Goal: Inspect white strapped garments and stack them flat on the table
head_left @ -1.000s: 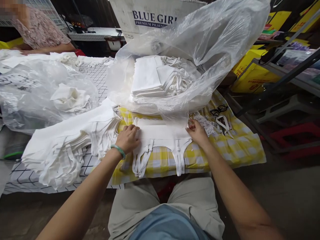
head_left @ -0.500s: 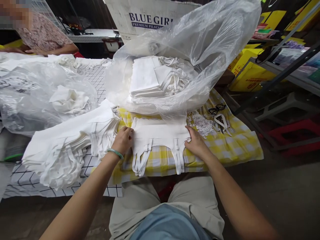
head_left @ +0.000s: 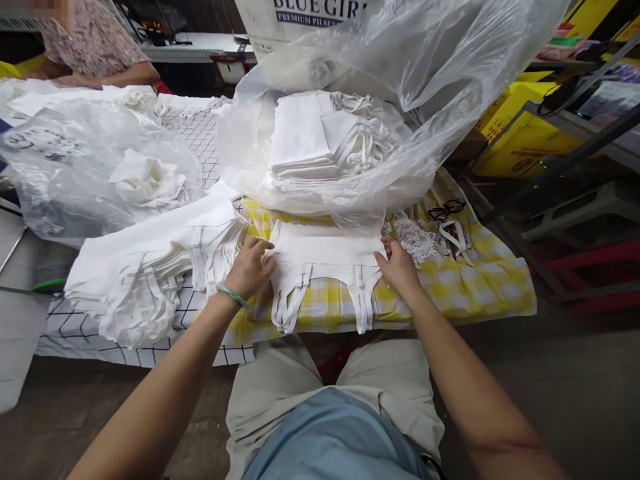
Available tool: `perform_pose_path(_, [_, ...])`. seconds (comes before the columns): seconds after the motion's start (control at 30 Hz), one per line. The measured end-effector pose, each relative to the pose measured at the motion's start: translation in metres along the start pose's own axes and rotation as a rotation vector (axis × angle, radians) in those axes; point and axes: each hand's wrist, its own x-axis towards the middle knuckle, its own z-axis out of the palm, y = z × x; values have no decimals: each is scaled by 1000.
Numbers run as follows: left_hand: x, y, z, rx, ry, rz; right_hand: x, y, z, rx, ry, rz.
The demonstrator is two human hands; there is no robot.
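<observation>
Strapped piece: a flat white fabric piece with thin looped straps [head_left: 325, 250] lies between the two hands, straps toward the person; whether it is one layer or several, I cannot tell.
Hands: well apart; the left hand [head_left: 253, 263] touches the piece's left edge and the right hand [head_left: 399, 267] its right edge, fingers lightly curled. Whether either pinches the fabric, I cannot tell.
Laying out: looks nearly done; the body lies fairly smooth, the straps hang down in two bunches.
Stacking: this piece is not yet on either pile.
Left pile: a fanned heap of white strapped fabric pieces [head_left: 135, 253], just beside the left hand, presumably more to handle.
Bagged stack: beyond both hands, a neat folded white fabric stack [head_left: 300, 137] sits in a large clear plastic bag [head_left: 450, 113]; perhaps the finished share, though the view does not settle it.
Trimmings: small white scraps [head_left: 415, 240], just beyond the right hand.
Underneath: a yellow-and-white checked cloth [head_left: 415, 310] on the counter [head_left: 200, 357].
</observation>
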Motion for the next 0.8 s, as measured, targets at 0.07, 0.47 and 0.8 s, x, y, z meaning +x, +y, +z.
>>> perform_pose_path(0.07, [-18, 12, -11, -7, -109, 125, 3, 3, 2, -34, 1, -13])
perform_pose_path(0.47, [-109, 25, -6, -131, -81, 230, 2, -47, 22, -234, -200, -575])
perform_pose_path(0.8, [-116, 24, -15, -246, -145, 152, 19, -43, 23, -340, -562, -537])
